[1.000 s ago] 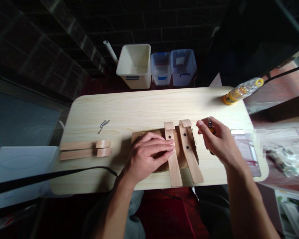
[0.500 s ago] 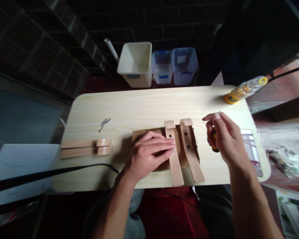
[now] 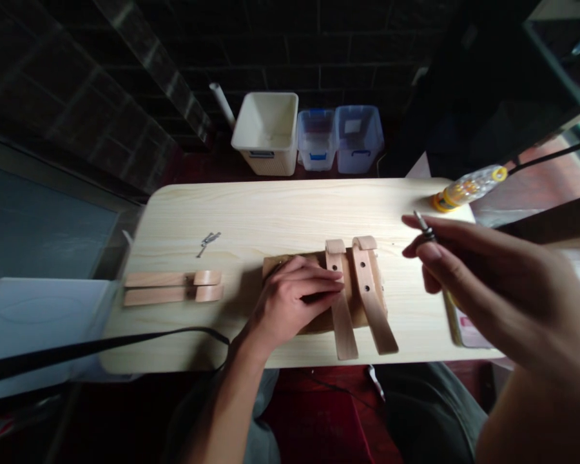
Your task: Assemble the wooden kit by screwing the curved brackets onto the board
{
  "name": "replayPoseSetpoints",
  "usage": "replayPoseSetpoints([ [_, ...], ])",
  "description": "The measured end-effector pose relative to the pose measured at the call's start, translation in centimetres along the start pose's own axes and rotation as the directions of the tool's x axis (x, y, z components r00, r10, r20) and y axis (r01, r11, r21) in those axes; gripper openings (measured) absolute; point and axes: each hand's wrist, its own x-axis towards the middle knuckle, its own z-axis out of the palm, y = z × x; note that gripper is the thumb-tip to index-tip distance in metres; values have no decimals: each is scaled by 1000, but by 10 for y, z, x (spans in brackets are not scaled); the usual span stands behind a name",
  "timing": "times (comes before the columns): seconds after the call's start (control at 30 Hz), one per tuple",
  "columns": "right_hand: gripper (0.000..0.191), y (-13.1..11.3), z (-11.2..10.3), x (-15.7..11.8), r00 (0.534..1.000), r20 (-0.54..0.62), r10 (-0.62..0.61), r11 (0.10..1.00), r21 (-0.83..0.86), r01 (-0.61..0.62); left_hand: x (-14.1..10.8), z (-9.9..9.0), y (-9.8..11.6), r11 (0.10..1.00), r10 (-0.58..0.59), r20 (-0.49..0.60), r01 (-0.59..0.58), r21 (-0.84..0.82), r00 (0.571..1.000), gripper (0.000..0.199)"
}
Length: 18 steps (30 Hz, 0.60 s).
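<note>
1. My left hand (image 3: 290,299) sits narrow, fingertips on the left wooden hook (image 3: 345,332), seemingly to steady it over the brown block (image 3: 350,291); whether it's pinching anything, I can't tell.
2. My right hand (image 3: 507,290) grips what looks like a screwdriver (image 3: 427,233), tip pointing away, well apart from the hook.
3. That hook's long axis runs front to back across the surface (image 3: 294,212), curled end farthest.

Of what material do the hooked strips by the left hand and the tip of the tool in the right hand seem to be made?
The hooked strips look like wood, smooth with little shine, judging by their tan colour and faint grain. The tool's tip seems bare metal, perhaps steel: grey and glinting.
</note>
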Motion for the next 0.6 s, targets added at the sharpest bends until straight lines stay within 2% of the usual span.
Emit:
replayPoseSetpoints([
  [0.1,42,13,6,-3,991,134,6,999,-51,1,0,-1,1,1000,-13,10,13,-8,1000,15],
  [0.23,39,24,11,-3,964,267,-19,986,-153,62,-1,-2,0,999,-36,15,36,-22,999,15],
  [0.4,43,17,8,-10,955,292,-45,976,-190,104,-1,-1,-1,999,-37,13,38,-39,999,15],
  [0.5,45,15,6,-14,946,324,-14,980,-182,77,-2,-1,-1,998,-51,9,51,-36,999,15],
  [0.6,37,17,5,-15,946,322,34,984,-176,25,-3,0,-2,998,-60,9,60,-30,998,13],
])
